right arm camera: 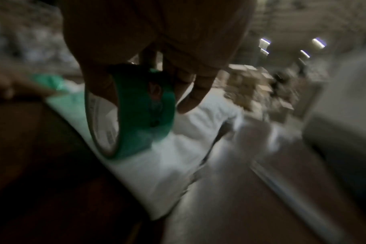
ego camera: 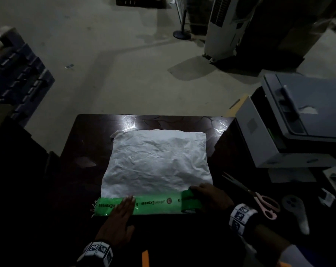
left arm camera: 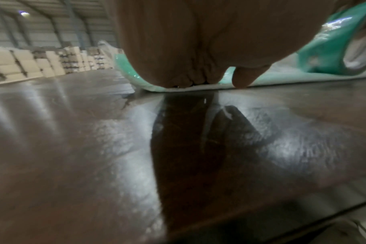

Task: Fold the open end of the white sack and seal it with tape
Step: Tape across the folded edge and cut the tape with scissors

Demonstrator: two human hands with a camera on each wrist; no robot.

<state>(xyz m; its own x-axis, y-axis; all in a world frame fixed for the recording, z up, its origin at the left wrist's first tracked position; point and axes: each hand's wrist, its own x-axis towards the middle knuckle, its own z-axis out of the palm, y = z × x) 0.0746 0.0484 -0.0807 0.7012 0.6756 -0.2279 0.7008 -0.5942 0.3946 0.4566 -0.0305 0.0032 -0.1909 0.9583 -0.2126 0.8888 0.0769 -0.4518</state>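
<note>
White sack (ego camera: 157, 160) lies flat on the dark glossy surface (ego camera: 90, 143), closed end away from the person, folded open end at the near edge. A strip of green printed tape (ego camera: 153, 204) runs along that near edge from the sack's left corner toward the right, covering the fold. It likely sits there so the fold is pinned shut.

Left hand (ego camera: 118, 218) is flat, palm down, on the left part of the strip, fingers (ego camera: 127, 202) straight and together, holding nothing. It presses the tape onto the sack, probably to anchor the stuck end while more is pulled out. The left wrist view shows the heel of the hand and thumb (left arm camera: 243, 77) down at the sack's edge.

Right hand (ego camera: 209, 195) grips the green tape roll (right arm camera: 134, 112) at the strip's right end, near the sack's right corner. Its thumb goes through the core and the other fingers (right arm camera: 195, 92) curl over the outside. The roll stands on edge on the sack, so tape feeds straight off along the fold. The wrist is raised and angled in from the right.

Sealing looks well along. The strip has not reached the right corner and is still joined to the roll. Pink-handled scissors (ego camera: 259, 201) lie just right of the sack, within reach for the cut. A grey printer (ego camera: 290, 120) stands at the far right.
</note>
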